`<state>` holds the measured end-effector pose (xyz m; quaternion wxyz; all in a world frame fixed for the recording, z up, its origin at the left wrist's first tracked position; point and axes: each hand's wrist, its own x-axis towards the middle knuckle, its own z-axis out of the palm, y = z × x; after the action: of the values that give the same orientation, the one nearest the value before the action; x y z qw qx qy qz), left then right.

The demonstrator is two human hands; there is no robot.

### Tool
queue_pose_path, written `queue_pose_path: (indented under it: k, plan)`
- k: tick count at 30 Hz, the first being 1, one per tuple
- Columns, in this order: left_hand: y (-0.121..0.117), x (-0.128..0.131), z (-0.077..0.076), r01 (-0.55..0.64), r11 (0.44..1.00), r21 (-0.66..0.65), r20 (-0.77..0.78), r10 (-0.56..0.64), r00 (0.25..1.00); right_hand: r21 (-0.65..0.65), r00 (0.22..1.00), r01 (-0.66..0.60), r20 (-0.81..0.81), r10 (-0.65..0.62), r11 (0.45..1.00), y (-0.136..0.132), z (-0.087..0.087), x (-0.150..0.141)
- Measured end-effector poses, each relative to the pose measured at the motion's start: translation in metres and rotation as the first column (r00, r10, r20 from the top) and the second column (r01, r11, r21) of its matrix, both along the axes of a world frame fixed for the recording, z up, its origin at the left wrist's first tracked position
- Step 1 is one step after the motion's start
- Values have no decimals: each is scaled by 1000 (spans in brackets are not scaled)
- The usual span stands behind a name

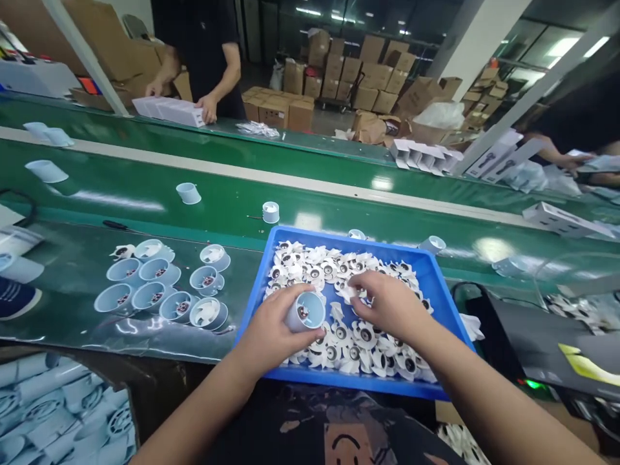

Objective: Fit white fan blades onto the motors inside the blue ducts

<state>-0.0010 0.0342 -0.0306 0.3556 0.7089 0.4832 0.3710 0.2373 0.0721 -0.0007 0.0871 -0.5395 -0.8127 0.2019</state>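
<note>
A light blue plastic cylinder housing is gripped in my left hand, its open end tilted up toward me. Inside it a small motor part with reddish windings shows. My right hand reaches over a blue tray, thumb and fingers pinched around a white fan wheel at the near edge of a pile. Many similar white fan wheels with dark round centres fill the tray, with a patch of bare blue floor between the two hands.
Several light blue housings stand on the bench at left, some with white fan wheels inside. More housings lie along the green conveyor. A screwdriver lies behind the group. A bin of housings is lower left. Across, a person handles white boxes.
</note>
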Motion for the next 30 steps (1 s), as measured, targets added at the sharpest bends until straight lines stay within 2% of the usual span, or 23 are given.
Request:
queue_pose_path:
  k: [2,4,7,8,10,13,15,18,20,23,25,28,30]
  plan:
    - [0,2,0,43,995,85,-10,-42,999,-59,969,-27,-245,12,998,-10,5,8]
    - [-3,6,2,78,981,180,-51,-70,996,-107,895,-96,-444,39,990,-22,6,9]
    - [-9,16,8,115,962,248,-140,-82,987,-109,791,-144,-609,48,984,-39,11,2]
    - [-11,20,11,128,959,251,-166,-88,982,-89,777,-142,-628,55,986,-44,14,0]
    - [-13,28,16,164,950,267,-202,-111,973,20,814,-121,-570,111,992,-52,22,-6]
    - [-16,38,22,197,919,341,-233,-121,965,236,927,-126,-317,199,964,-56,30,-13]
    - [-17,42,23,165,903,398,-238,-72,969,284,946,-151,-238,222,947,-53,29,-16]
    - [-17,42,24,75,884,462,-220,32,975,286,923,-163,-293,248,944,-48,27,-16]
    - [-17,38,24,50,882,469,-210,56,976,238,886,-179,-383,262,955,-46,29,-11]
    - [-16,28,23,35,902,430,-192,54,980,119,763,-273,-577,291,954,-50,36,3]
    - [-14,18,22,48,913,405,-198,37,980,101,696,-285,-662,278,953,-56,38,11]
    - [1,-8,23,16,929,371,-276,94,957,136,731,-174,-646,220,975,-66,29,21]
    - [24,-34,29,-137,949,283,-385,244,890,135,771,-88,-618,154,987,-72,16,29]
